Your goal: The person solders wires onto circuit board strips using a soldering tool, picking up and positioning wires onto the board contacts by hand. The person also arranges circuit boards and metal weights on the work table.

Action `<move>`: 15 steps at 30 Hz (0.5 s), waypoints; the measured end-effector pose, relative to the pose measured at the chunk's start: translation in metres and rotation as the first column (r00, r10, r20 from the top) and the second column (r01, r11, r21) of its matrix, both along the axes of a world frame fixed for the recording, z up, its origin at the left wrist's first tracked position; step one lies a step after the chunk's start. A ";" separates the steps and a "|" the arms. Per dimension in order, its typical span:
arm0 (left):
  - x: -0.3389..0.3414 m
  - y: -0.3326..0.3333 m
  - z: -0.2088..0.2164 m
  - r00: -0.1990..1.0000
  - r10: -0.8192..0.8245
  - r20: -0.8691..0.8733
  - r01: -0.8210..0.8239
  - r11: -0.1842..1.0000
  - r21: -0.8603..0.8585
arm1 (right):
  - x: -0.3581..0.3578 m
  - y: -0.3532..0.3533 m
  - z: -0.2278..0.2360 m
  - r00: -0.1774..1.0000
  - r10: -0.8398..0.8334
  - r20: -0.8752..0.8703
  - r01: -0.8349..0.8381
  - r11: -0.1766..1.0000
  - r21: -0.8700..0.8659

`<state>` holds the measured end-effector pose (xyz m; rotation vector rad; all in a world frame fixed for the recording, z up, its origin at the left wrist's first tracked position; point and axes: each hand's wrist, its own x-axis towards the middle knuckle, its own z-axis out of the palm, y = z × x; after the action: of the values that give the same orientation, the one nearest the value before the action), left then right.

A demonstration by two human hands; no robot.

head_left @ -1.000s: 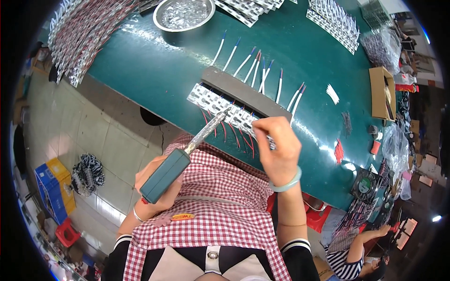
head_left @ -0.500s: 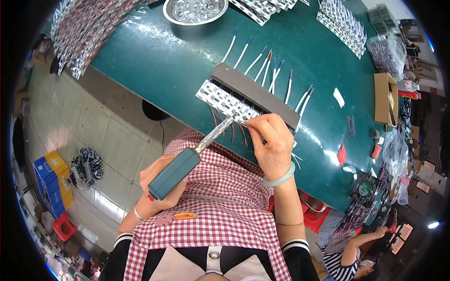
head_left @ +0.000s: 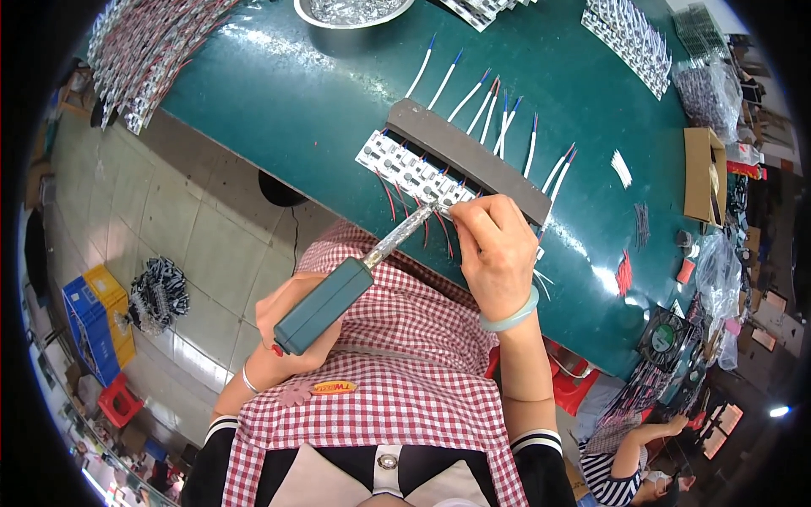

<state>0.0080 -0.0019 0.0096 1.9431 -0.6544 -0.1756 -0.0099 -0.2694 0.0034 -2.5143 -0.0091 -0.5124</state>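
Note:
My left hand (head_left: 279, 301) is closed around the green handle of a soldering iron (head_left: 325, 306). Its foil-like metal barrel slants up to a row of white circuit boards (head_left: 395, 167), with the tip at the near edge. Just right of the tip, my right hand (head_left: 500, 258) pinches at that same edge; what lies between the fingertips is too small to make out. Behind the boards runs a long dark grey bar (head_left: 465, 157), with several white cables (head_left: 492, 118) sticking out on its far side. Thin red wires (head_left: 390, 201) hang from the boards' near edge.
A metal bowl (head_left: 351, 20) stands at the back of the green table (head_left: 279, 110). Stacked wired boards (head_left: 148, 59) lie far left. White sleeves (head_left: 622, 169), red pieces (head_left: 624, 275) and a cardboard box (head_left: 699, 173) are on the right. Another person (head_left: 621, 473) sits lower right.
The whole view has shifted slightly. Both hands keep to the boards' near edge, with the iron's tip a touch further right along it.

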 end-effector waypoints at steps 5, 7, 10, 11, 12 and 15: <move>0.000 0.000 -0.003 1.000 0.004 -0.029 -0.004 1.000 -0.002 | 0.000 0.000 0.000 1.000 0.009 -0.007 -0.009 1.000 -0.003; 0.000 0.000 -0.003 0.999 0.001 -0.034 -0.001 1.000 0.000 | 0.000 0.000 0.002 1.000 0.010 -0.010 -0.010 1.000 -0.005; 0.003 0.002 -0.004 0.999 -0.033 0.000 0.033 0.999 0.003 | 0.000 -0.001 0.005 0.999 -0.015 -0.051 0.016 1.000 0.008; 0.004 0.002 -0.004 0.999 -0.033 0.000 0.033 0.999 0.003 | 0.000 -0.001 0.005 0.998 -0.014 -0.053 0.015 1.000 0.007; 0.004 0.002 -0.003 0.999 -0.036 -0.020 0.036 0.999 0.007 | 0.001 -0.001 0.005 0.998 -0.014 -0.056 0.014 1.000 0.007; 0.007 -0.002 0.002 0.999 -0.034 -0.011 0.034 0.999 0.005 | 0.002 -0.002 0.005 0.998 -0.007 -0.056 0.008 1.000 0.015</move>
<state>0.0152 -0.0035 0.0121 1.9356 -0.6803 -0.2085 -0.0082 -0.2711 0.0083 -2.5142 0.0255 -0.4428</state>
